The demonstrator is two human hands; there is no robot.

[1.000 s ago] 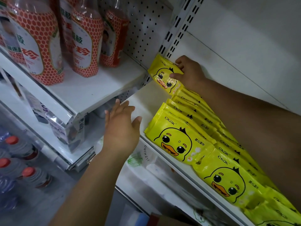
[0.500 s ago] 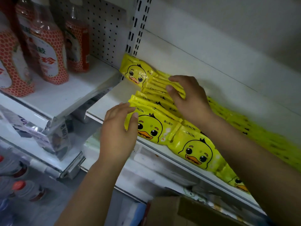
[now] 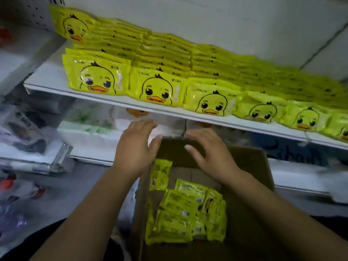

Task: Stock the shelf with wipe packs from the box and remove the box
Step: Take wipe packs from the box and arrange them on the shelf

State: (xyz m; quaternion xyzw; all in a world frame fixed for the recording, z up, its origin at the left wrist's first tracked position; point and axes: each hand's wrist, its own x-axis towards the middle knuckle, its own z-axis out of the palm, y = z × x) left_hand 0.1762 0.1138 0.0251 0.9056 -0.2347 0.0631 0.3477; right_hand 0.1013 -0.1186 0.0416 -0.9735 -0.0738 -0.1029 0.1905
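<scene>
Hovering mid-frame over the open box (image 3: 250,166), left hand (image 3: 134,149) and right hand (image 3: 211,153) have fingers spread and hold nothing, packs (image 3: 180,213) lying loose inside at bottom center, more filling the shelf (image 3: 47,80) across the top.

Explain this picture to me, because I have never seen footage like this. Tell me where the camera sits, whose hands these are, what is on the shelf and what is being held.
There is no machine here. A person wears a wide-angle camera on their head, so you look forward and down along their own bare arms.

The white shelf carries rows of yellow wipe packs printed with a duck face, standing one behind another.

Below it sits an open cardboard box with more loose packs lying in its bottom.

The left hand and the right hand are over the far side of the box, with their fingers relaxed. Neither holds anything.

The edges of the picture are blurred.
</scene>
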